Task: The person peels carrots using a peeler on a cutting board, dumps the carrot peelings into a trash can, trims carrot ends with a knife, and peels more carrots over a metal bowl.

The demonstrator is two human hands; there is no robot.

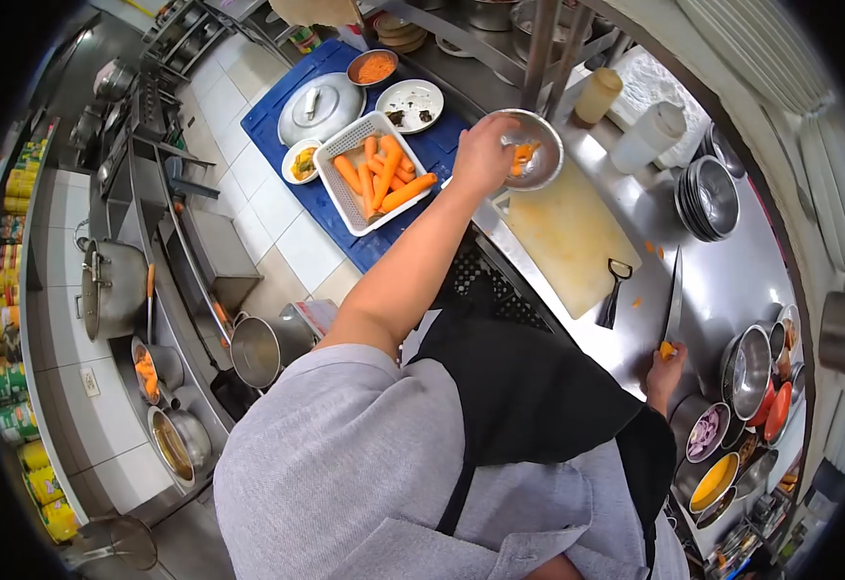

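Observation:
My left hand [487, 155] is at the left rim of a metal bowl [544, 170], its fingers curled over the edge. Orange pieces [523, 155] show inside the bowl beside the fingers. The bowl overlaps the far end of a worn, yellowish cutting board [568, 237]. Farther right, my right hand [665, 374] is closed around a knife [675, 304], its blade pointing away from me over the steel counter. A small orange bit shows at those fingers. Between the hands, a black-handled peeler [616, 290] lies across the board's corner.
A white basket of carrots [331, 193] stands on a blue surface [273, 111] with a pot lid [321, 121], a white plate [427, 95] and a bowl of shredded carrot [374, 68]. Squeeze bottles [647, 137], stacked bowls [708, 198] and a bowl of chopped onion [706, 435] are to the right.

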